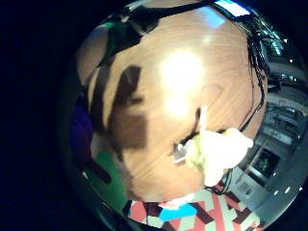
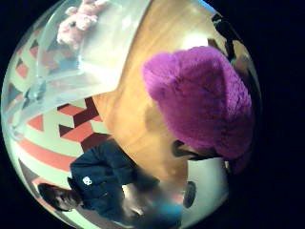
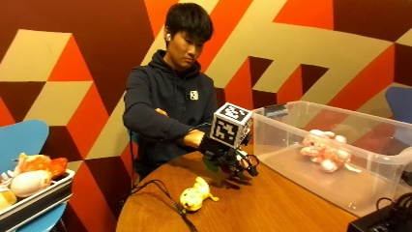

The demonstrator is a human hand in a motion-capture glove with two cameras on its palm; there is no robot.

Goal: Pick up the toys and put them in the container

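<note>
In the outside view my gloved right hand (image 3: 227,155) hovers just above the round wooden table (image 3: 277,208), beside the left end of the clear plastic container (image 3: 273,133). Its fingers curl round a purple plush toy (image 2: 202,98) with a green part (image 3: 210,165) showing under the hand. A pink plush toy (image 3: 324,151) lies inside the container (image 2: 105,52), and shows through its wall in the thumb side palm view (image 2: 78,21). A yellow plush toy (image 3: 195,195) lies on the table in front of the hand, also in the little finger side view (image 1: 216,151).
A black cable (image 3: 164,193) runs across the table's left part past the yellow toy. A blue chair (image 3: 22,140) at the far left carries a tray (image 3: 38,200) with several plush toys. A black device (image 3: 386,217) sits at the table's near right edge.
</note>
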